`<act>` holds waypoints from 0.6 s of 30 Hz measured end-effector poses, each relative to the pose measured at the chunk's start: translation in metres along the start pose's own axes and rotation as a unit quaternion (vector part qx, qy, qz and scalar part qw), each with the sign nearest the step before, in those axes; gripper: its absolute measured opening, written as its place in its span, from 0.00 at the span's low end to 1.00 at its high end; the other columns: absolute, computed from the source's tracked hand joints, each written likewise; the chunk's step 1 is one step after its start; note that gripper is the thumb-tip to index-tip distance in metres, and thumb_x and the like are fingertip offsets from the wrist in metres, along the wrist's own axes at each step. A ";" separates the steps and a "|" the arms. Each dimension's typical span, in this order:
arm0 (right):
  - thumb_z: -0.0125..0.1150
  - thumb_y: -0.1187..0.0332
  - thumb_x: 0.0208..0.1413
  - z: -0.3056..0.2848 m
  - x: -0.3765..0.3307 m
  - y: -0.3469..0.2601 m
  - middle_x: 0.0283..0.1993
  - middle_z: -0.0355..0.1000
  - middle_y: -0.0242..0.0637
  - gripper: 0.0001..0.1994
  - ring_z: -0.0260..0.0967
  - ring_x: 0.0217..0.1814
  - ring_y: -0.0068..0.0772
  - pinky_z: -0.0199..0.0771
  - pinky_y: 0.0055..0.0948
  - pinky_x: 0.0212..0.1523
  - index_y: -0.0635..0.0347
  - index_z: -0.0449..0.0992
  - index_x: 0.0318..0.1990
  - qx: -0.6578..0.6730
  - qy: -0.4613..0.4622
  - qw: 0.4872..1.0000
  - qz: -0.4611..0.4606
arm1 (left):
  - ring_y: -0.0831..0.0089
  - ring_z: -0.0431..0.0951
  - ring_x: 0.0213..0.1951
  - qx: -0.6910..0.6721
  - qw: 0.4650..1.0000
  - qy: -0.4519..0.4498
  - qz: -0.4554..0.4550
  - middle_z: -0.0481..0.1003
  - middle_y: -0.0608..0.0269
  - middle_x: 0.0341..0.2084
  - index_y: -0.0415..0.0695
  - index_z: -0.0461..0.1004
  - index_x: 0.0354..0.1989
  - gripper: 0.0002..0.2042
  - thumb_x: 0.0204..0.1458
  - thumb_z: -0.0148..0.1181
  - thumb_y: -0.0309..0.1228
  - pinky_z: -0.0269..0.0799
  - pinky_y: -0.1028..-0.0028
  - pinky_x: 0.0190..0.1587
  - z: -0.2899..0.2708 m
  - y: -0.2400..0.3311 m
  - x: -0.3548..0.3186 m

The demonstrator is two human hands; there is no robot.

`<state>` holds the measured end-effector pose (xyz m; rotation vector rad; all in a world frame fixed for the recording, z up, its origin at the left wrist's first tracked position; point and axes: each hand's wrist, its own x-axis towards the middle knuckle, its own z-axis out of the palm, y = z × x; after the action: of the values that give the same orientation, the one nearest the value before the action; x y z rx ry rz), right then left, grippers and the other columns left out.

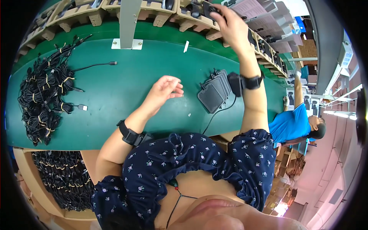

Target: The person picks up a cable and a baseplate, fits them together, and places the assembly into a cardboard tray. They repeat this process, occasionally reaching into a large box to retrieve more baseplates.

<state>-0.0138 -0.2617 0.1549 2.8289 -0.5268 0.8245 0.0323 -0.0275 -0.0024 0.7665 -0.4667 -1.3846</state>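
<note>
My right hand point(232, 28) reaches up to a brown moulded tray point(165, 8) at the far edge. Its thumb and fingers close round a small black part point(209, 10) whose exact kind I cannot make out. Over the middle of the green table, my left hand point(165, 93) is held with loosely curled fingers and nothing in it. Between my arms lies a fanned stack of flat dark-grey rectangular pieces point(213, 96). A big heap of bundled black USB cables point(46, 92) covers the left side, one plug point(112, 63) sticking out towards the middle.
More brown trays with black parts line the far edge, with a grey metal post point(129, 23) in front. At lower left stands a carton point(32, 184) full of cables. Printed sheets point(264, 19) hang at upper right. A co-worker in blue point(290, 124) works further right.
</note>
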 end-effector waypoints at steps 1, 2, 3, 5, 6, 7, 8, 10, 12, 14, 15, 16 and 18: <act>0.54 0.57 0.50 -0.001 0.013 -0.005 0.30 0.72 0.40 0.13 0.70 0.32 0.43 0.69 0.35 0.33 0.53 0.74 0.38 0.002 0.001 1.000 0.027 | 0.70 0.72 0.39 0.029 0.999 -0.005 -0.013 0.69 0.56 0.37 0.38 0.64 0.43 0.14 0.57 0.45 0.37 0.71 0.69 0.45 0.000 -0.003 0.001; 0.52 0.59 0.51 -0.002 0.027 -0.010 0.30 0.72 0.44 0.12 0.70 0.34 0.46 0.69 0.37 0.34 0.56 0.74 0.38 0.004 0.002 0.999 0.053 | 0.71 0.72 0.38 0.057 0.998 -0.010 -0.026 0.69 0.57 0.37 0.38 0.64 0.42 0.14 0.57 0.46 0.37 0.71 0.70 0.44 0.001 -0.005 0.003; 0.51 0.59 0.51 0.011 0.039 -0.001 0.29 0.72 0.44 0.12 0.70 0.32 0.46 0.69 0.38 0.33 0.56 0.74 0.37 -0.052 -0.021 0.997 0.057 | 0.72 0.72 0.37 0.052 0.998 -0.014 -0.023 0.69 0.58 0.36 0.39 0.64 0.42 0.13 0.57 0.46 0.37 0.71 0.72 0.42 0.002 -0.006 0.003; 0.50 0.58 0.52 0.026 0.057 0.003 0.27 0.72 0.44 0.12 0.71 0.31 0.47 0.69 0.39 0.31 0.56 0.74 0.35 -0.110 -0.042 0.991 0.059 | 0.72 0.72 0.37 0.047 0.998 -0.011 -0.031 0.69 0.58 0.36 0.39 0.64 0.42 0.13 0.56 0.47 0.37 0.71 0.72 0.42 0.001 -0.006 0.003; 0.50 0.59 0.51 0.031 0.065 0.000 0.26 0.72 0.44 0.12 0.71 0.30 0.46 0.69 0.39 0.30 0.56 0.74 0.34 -0.154 -0.091 0.982 0.062 | 0.72 0.72 0.36 0.040 0.998 -0.010 -0.041 0.69 0.58 0.36 0.39 0.64 0.42 0.13 0.56 0.47 0.37 0.71 0.72 0.42 0.002 -0.006 0.003; 0.49 0.60 0.51 0.035 0.072 0.000 0.25 0.72 0.45 0.11 0.71 0.29 0.46 0.69 0.40 0.29 0.57 0.74 0.32 -0.198 -0.140 0.968 0.065 | 0.74 0.73 0.32 0.024 0.999 0.000 -0.034 0.68 0.60 0.32 0.39 0.63 0.40 0.12 0.56 0.47 0.36 0.72 0.75 0.37 0.005 -0.006 0.003; 0.49 0.63 0.49 0.044 0.072 0.011 0.24 0.72 0.44 0.10 0.72 0.29 0.45 0.70 0.40 0.29 0.57 0.74 0.31 -0.170 -0.131 0.976 0.023 | 0.74 0.73 0.32 0.023 0.999 -0.002 -0.032 0.68 0.60 0.32 0.39 0.63 0.40 0.12 0.56 0.47 0.36 0.72 0.75 0.37 0.004 -0.006 0.002; 0.50 0.67 0.46 0.066 0.079 0.020 0.25 0.73 0.43 0.08 0.73 0.30 0.44 0.71 0.39 0.29 0.57 0.76 0.29 -0.259 -0.167 0.951 0.001 | 0.71 0.73 0.35 0.027 0.999 -0.005 -0.047 0.68 0.58 0.35 0.39 0.64 0.42 0.12 0.56 0.47 0.36 0.72 0.72 0.40 0.001 -0.007 0.001; 0.50 0.68 0.45 0.076 0.086 0.028 0.26 0.74 0.43 0.08 0.73 0.31 0.43 0.71 0.39 0.30 0.57 0.76 0.28 -0.268 -0.203 0.942 0.001 | 0.71 0.73 0.35 0.020 0.999 -0.007 -0.048 0.68 0.58 0.34 0.39 0.64 0.42 0.12 0.56 0.47 0.35 0.72 0.72 0.39 0.002 -0.009 0.001; 0.50 0.68 0.44 0.076 0.086 0.038 0.27 0.74 0.43 0.08 0.73 0.32 0.42 0.71 0.38 0.31 0.57 0.77 0.26 -0.276 -0.240 0.931 0.002 | 0.71 0.73 0.35 0.013 0.999 -0.008 -0.052 0.68 0.58 0.34 0.39 0.64 0.42 0.12 0.57 0.46 0.35 0.72 0.72 0.39 0.002 -0.011 0.000; 0.50 0.68 0.44 0.065 0.086 0.037 0.28 0.74 0.43 0.09 0.73 0.33 0.42 0.71 0.38 0.31 0.57 0.77 0.26 -0.191 -0.222 0.956 -0.028 | 0.72 0.73 0.35 0.014 0.999 -0.010 -0.047 0.68 0.58 0.34 0.39 0.64 0.42 0.12 0.57 0.46 0.35 0.72 0.72 0.39 0.002 -0.010 0.000; 0.50 0.68 0.44 0.067 0.092 0.029 0.29 0.74 0.43 0.09 0.74 0.33 0.41 0.71 0.37 0.32 0.58 0.78 0.26 -0.245 -0.251 0.936 -0.005 | 0.72 0.73 0.34 0.016 0.999 -0.012 -0.043 0.68 0.58 0.34 0.39 0.64 0.42 0.12 0.57 0.46 0.35 0.72 0.72 0.39 0.002 -0.010 0.000; 0.51 0.67 0.44 0.071 0.099 0.014 0.29 0.74 0.44 0.09 0.74 0.34 0.40 0.71 0.36 0.33 0.58 0.78 0.26 -0.299 -0.284 0.911 0.015 | 0.72 0.73 0.34 0.014 0.999 -0.013 -0.041 0.68 0.59 0.34 0.39 0.64 0.42 0.11 0.57 0.46 0.34 0.72 0.72 0.39 0.003 -0.010 0.000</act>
<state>0.0937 -0.3204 0.1501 2.4268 -0.7366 -0.1826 0.0233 -0.0281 -0.0075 0.7985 -0.4791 -1.4691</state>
